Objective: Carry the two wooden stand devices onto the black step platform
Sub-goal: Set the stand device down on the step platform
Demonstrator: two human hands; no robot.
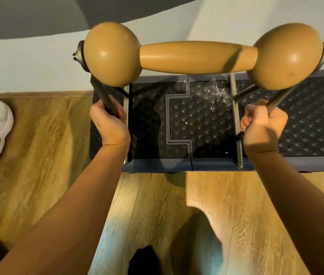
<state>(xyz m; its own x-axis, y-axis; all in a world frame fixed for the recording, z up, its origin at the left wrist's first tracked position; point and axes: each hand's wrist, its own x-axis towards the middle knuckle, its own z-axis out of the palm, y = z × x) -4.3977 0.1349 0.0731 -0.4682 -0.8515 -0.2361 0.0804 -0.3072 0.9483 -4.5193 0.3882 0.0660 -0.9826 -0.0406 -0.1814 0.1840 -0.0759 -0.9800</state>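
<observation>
while both fists grip its metal legs, left hand (pixel 109 124) and right hand (pixel 262 126) hold the wooden stand (pixel 198 56), dumbbell-shaped, tan, above the black platform (pixel 306 120); no writing legible.

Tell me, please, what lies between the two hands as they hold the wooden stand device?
In the head view, between the left hand and right hand lies the black step platform, its studded top flecked with pale bits, beneath the wooden stand device.
</observation>
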